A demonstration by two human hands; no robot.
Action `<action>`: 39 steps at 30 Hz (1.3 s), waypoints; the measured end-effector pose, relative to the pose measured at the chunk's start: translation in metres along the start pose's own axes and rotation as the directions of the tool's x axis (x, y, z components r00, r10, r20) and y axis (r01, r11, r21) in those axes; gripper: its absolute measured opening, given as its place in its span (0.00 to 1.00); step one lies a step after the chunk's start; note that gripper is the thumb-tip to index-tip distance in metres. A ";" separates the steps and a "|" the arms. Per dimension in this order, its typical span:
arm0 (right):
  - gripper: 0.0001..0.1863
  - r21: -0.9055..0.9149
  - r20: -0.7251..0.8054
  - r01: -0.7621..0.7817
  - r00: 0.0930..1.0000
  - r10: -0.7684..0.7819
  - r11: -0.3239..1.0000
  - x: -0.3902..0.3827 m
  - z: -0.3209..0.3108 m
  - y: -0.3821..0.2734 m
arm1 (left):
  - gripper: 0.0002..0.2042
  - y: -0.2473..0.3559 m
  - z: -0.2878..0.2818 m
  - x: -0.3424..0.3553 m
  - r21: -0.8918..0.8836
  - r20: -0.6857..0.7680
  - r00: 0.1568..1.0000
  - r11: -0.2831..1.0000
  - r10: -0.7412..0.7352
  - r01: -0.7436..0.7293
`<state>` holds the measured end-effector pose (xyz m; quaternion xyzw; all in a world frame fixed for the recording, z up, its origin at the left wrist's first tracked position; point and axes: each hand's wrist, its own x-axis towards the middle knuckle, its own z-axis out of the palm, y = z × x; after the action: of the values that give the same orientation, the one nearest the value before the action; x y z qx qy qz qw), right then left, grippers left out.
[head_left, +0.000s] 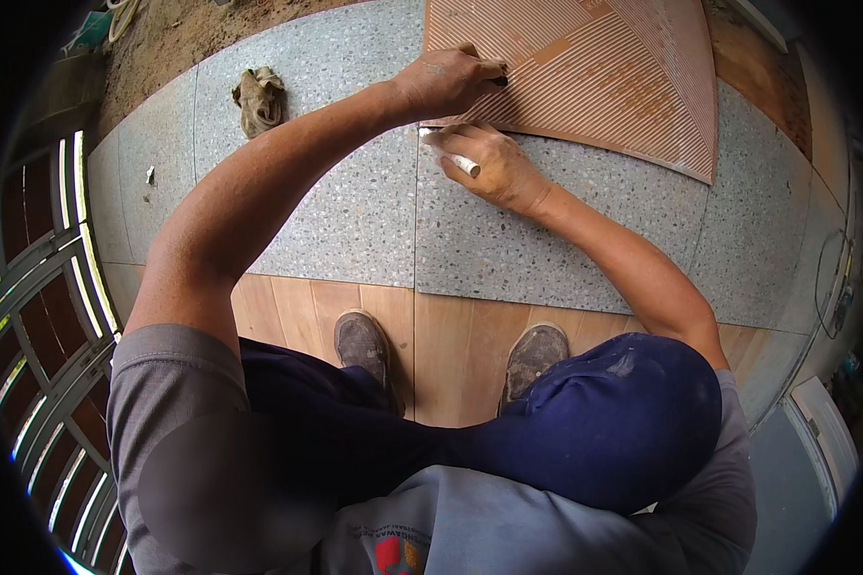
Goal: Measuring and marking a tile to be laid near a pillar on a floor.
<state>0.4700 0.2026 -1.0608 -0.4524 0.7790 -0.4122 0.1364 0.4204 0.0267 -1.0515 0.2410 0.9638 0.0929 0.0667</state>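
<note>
Ribbed brown tile (594, 77), back side up, on grey speckled floor (355, 211). Left hand (446, 81) closed round a dark marker (500, 75), tip on tile, apparently marking. Right hand (489, 163) flat at tile edge, steadying, white stick (463, 164) between fingers. Crumpled rag (260, 99) well apart.

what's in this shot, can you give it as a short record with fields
setting: person crouched on grey speckled floor tiles, wood-look tiles under the shoes
left hand: on the upturned ribbed terracotta tile, holding a small dark tool
right hand: at the tile's near edge, pale stick-like object against the fingers
nearby: crumpled cloth lying on the grey tiles to the left
unclear: what the dark tool and the pale object are
</note>
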 end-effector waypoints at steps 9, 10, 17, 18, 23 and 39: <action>0.16 -0.075 0.067 -0.039 0.997 0.045 0.996 -0.004 -0.016 -0.006 | 0.21 0.001 -0.002 -0.002 -0.020 -0.040 0.999 1.000 -0.012 0.011; 0.16 -0.080 0.067 -0.043 0.997 0.048 0.996 -0.010 -0.022 -0.006 | 0.20 0.000 -0.002 -0.003 -0.039 -0.042 0.999 0.999 -0.018 0.016; 0.15 -0.114 -0.196 -0.264 0.951 0.239 0.958 -0.085 -0.118 -0.006 | 0.18 0.003 0.000 0.001 -0.030 -0.078 0.997 1.000 0.001 -0.004; 0.15 -0.119 -0.198 -0.265 0.951 0.239 0.957 -0.093 -0.132 -0.011 | 0.18 0.002 0.002 0.003 -0.032 -0.087 0.996 0.999 0.007 -0.010; 0.16 0.192 -0.331 -0.546 0.747 0.577 0.816 -0.109 -0.162 -0.035 | 0.17 0.005 -0.003 0.003 -0.027 -0.028 0.999 0.999 -0.029 0.029; 0.16 0.277 -0.296 -0.516 0.757 0.582 0.811 -0.093 -0.185 -0.080 | 0.14 0.004 -0.058 -0.011 -0.343 0.003 0.997 0.936 -0.079 0.075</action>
<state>0.4605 0.3548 -0.8990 -0.1038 0.8486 -0.4986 0.1435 0.4221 0.0166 -0.9931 0.1872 0.9419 0.2581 0.1061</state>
